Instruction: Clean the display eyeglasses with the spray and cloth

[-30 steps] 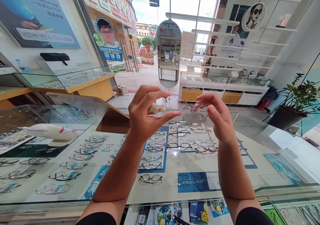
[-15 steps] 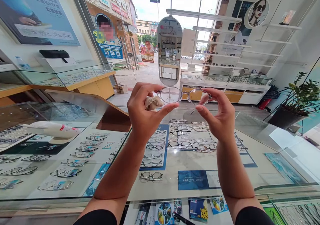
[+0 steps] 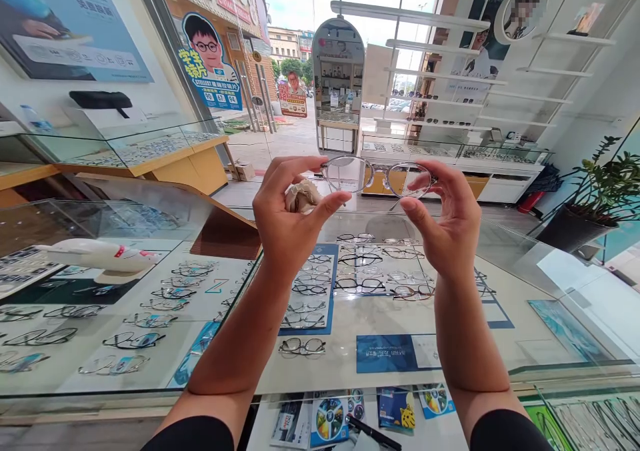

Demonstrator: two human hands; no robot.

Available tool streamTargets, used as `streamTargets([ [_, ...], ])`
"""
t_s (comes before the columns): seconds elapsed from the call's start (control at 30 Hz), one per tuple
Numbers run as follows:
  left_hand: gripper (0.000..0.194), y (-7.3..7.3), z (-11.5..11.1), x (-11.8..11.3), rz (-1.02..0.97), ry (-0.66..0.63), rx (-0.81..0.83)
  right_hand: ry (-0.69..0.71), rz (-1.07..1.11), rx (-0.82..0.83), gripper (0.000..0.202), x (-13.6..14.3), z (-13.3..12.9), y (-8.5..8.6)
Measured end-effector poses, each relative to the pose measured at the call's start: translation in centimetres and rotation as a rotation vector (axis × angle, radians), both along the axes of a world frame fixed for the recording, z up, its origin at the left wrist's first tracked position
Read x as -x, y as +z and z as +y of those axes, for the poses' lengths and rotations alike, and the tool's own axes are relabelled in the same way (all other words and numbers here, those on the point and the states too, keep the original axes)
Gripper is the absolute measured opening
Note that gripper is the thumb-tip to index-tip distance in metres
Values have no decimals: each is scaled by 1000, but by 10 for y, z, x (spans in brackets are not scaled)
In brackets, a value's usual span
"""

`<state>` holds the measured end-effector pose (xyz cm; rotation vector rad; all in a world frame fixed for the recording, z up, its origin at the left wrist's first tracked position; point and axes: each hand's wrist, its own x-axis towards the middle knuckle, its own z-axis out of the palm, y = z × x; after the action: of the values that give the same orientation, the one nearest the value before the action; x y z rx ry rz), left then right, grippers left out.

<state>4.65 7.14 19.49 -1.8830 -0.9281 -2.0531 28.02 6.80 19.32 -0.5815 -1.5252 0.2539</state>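
A pair of thin-framed round glasses point(image 3: 380, 171) is held up in front of me, level with the foot of the oval mirror. My left hand point(image 3: 287, 211) pinches its left end between thumb and forefinger, and a crumpled beige cloth point(image 3: 303, 197) is tucked in the same palm. At the right end, my right hand point(image 3: 443, 214) grips the frame with its fingers behind and thumb below. Under my hands, rows of glasses point(image 3: 360, 284) lie in the glass display case, and one pair point(image 3: 303, 346) sits apart nearer to me.
A tall mirror point(image 3: 339, 84) stands beyond the counter. On the left glass top lies a white cat-shaped object point(image 3: 100, 256). Leaflets point(image 3: 330, 424) and a black pen point(image 3: 373, 432) are below the front edge. A potted plant point(image 3: 585, 211) stands at right.
Both hands have raised the glasses slightly and shifted them a little to the right. The view has tilted slightly, and the cloth shows more fully in my left palm.
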Motion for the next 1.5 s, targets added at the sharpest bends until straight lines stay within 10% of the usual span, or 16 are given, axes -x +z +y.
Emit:
streamTargets([
  [1.5,54,-10,13,-5,-54,103,-127,-356,-14,-137,44,15,11,-14],
])
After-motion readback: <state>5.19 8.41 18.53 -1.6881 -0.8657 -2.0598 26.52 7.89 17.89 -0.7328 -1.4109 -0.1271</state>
